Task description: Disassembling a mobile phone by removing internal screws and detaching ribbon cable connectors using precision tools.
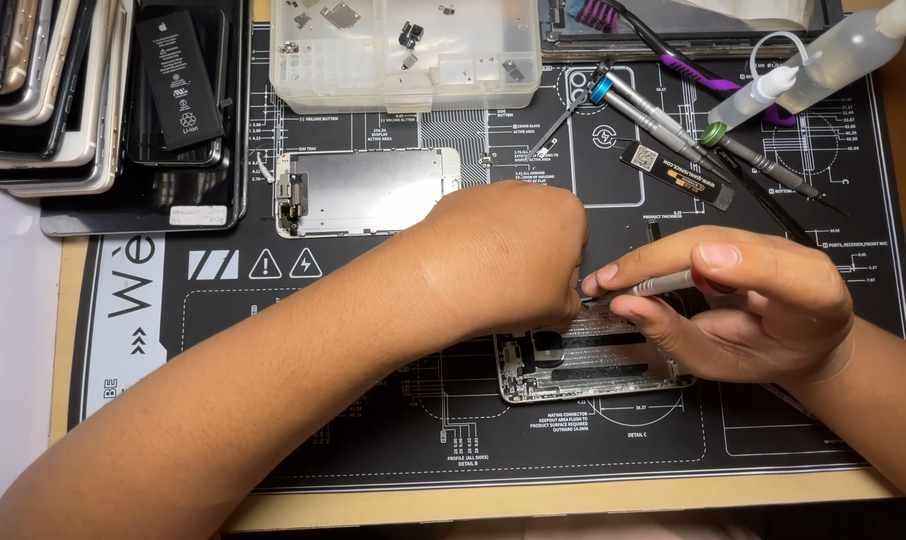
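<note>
An opened silver phone housing (583,362) lies on a black printed repair mat (373,400), lower middle. My left hand (503,255) curls over its upper left part, fingers closed and pressing down on the housing. My right hand (743,300) grips a thin grey screwdriver (663,285) between thumb and fingers. The tool's tip points left and meets the housing's top edge right beside my left fingertips, where the contact spot is hidden.
A silver display backplate (368,190) lies above my left hand. A clear parts box (403,50) stands at the back. Stacked phones and a black battery (178,80) fill the top left. Screwdrivers (663,120), tweezers (773,200), a black pry tool (678,172) and a squeeze bottle (833,60) lie top right.
</note>
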